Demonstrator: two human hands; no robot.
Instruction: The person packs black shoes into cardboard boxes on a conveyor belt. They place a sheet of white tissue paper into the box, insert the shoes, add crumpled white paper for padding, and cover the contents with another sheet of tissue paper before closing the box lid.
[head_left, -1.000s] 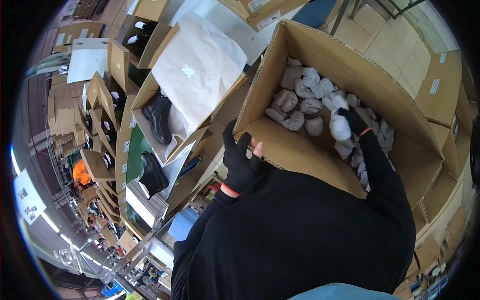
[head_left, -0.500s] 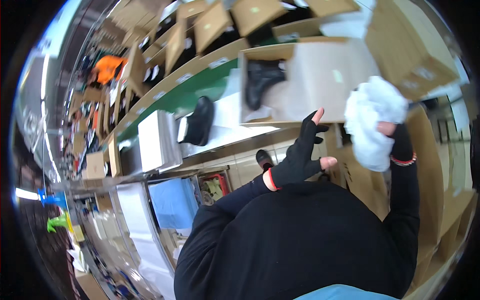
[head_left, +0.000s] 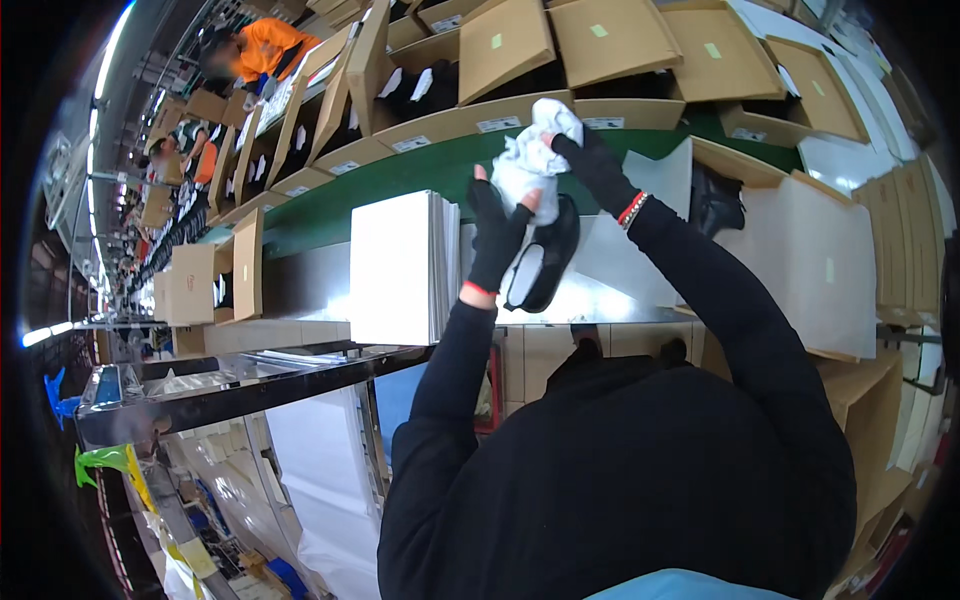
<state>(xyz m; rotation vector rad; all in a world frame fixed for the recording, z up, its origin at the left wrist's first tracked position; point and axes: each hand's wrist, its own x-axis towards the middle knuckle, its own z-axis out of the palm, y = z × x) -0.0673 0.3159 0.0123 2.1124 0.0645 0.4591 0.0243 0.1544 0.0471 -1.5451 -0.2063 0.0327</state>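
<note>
A wad of crumpled white paper (head_left: 535, 160) is held over the bench by both my hands. In a black fingerless glove, my right hand (head_left: 590, 165) grips its upper part. My left hand (head_left: 497, 225), gloved the same way, has thumb and fingers round its lower left side. Just below the wad a black ankle boot (head_left: 550, 262) lies on the bench, its opening partly hidden by the paper. To the right, another black boot (head_left: 715, 200) rests in an open cardboard box (head_left: 740, 158) lined with white paper (head_left: 790, 260).
A stack of white paper sheets (head_left: 400, 265) stands left of my left hand. Beyond runs a green conveyor belt (head_left: 320, 215) with several open shoe boxes (head_left: 505, 50) along it. A dark metal frame (head_left: 250, 395) is at near left. A person in orange (head_left: 275, 45) works at the far left.
My right hand has carried the paper wad left from beside the open box to above the loose boot. My left hand has moved left and closed on the wad. The view has shifted.
</note>
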